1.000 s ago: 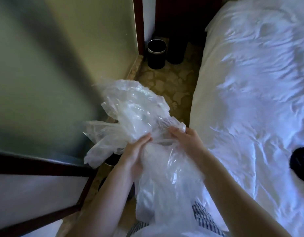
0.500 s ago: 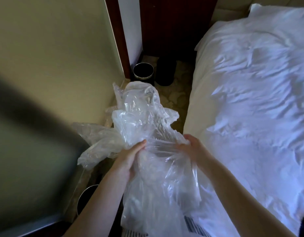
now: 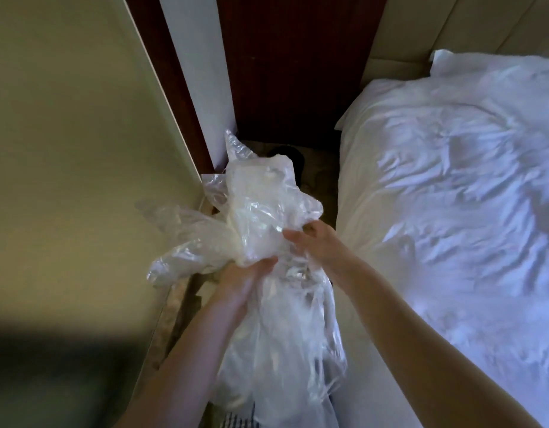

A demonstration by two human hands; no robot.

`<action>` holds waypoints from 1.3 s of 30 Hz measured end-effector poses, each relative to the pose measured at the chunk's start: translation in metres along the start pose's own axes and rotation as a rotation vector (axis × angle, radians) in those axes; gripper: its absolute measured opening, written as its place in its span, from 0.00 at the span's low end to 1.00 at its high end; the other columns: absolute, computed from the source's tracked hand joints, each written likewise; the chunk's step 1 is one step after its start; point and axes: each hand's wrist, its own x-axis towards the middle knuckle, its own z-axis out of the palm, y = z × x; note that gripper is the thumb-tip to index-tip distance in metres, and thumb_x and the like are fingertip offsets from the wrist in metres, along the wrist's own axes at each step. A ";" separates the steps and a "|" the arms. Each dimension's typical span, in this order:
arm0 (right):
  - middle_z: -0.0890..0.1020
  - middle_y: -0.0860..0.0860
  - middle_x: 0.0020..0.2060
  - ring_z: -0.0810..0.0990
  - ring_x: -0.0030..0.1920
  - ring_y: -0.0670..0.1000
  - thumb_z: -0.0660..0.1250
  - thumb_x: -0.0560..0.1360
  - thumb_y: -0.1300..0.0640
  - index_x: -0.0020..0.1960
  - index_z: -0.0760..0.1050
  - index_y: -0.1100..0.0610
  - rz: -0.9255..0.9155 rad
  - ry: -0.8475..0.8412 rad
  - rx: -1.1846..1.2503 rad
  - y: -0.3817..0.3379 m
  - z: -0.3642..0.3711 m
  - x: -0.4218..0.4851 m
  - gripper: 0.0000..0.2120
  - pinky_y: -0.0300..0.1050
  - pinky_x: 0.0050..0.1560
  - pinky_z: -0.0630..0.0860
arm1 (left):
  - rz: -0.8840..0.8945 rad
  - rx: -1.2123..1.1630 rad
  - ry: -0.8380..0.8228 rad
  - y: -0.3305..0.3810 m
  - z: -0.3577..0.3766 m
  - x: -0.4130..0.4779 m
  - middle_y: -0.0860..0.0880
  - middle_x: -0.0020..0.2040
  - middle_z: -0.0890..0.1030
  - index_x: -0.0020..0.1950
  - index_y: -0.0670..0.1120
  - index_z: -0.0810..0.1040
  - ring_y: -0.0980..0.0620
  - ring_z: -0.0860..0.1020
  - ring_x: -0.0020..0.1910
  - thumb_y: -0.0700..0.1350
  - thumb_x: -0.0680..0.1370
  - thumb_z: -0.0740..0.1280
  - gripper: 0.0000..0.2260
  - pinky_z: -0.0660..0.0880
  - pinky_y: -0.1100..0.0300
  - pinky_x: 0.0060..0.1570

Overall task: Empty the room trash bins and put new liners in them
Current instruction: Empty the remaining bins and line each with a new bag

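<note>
Head camera: my left grip [image 3: 245, 278] and right grip [image 3: 312, 242] both clutch the clear liner [image 3: 267, 211], held bunched between wall [image 3: 82, 149] and bed [image 3: 452, 196] — featherlight, limp, slippery; best pinched at its open hem, probably buried in the folds.

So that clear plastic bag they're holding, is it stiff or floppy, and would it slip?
Probably very floppy: the clear plastic bag crumples and hangs in loose folds. Likely light, since the left hand and right hand hold it up by bunched plastic alone. Its glossy sheen suggests it may be slippery.
</note>
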 end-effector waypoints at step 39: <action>0.82 0.56 0.41 0.82 0.41 0.52 0.69 0.74 0.59 0.52 0.77 0.59 0.359 -0.275 0.200 -0.226 -0.168 0.526 0.07 0.45 0.40 0.79 | -0.001 -0.443 0.111 0.276 0.166 0.421 0.41 0.44 0.81 0.63 0.36 0.74 0.47 0.81 0.38 0.39 0.69 0.71 0.23 0.78 0.59 0.32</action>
